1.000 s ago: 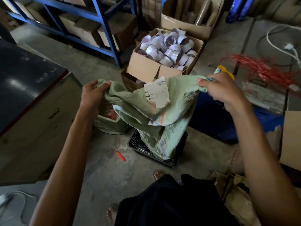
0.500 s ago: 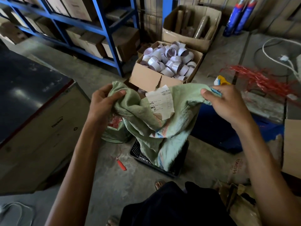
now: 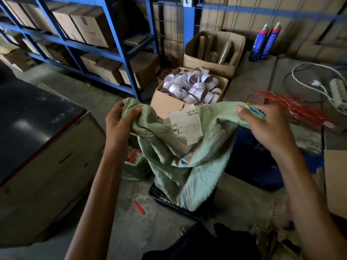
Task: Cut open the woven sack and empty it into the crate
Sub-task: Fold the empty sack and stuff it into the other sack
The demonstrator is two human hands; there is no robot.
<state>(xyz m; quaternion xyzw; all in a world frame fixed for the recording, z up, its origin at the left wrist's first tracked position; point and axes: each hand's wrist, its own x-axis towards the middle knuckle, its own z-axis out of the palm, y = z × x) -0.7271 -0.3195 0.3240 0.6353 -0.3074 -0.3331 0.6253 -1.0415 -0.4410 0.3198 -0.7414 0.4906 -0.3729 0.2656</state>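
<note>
A pale green woven sack [image 3: 187, 166] hangs limp between both hands, its lower end drooping into a black plastic crate [image 3: 165, 199] on the floor. A white shipping label [image 3: 185, 126] is stuck to the sack near its top. My left hand [image 3: 118, 126] grips one upper corner of the sack, my right hand [image 3: 266, 126] grips the other. The crate's inside is hidden by the sack.
A second green sack with red contents [image 3: 135, 164] lies left of the crate. A small red cutter [image 3: 139, 208] lies on the concrete floor. Behind are an open box of white tape rolls [image 3: 191, 87], blue shelving [image 3: 116, 44], a dark blue tub [image 3: 253, 162] and red strapping [image 3: 296, 107].
The view has tilted upward and both hands have lifted the sack's top higher, spreading it slightly wider. The sack's lower end stays in the crate.
</note>
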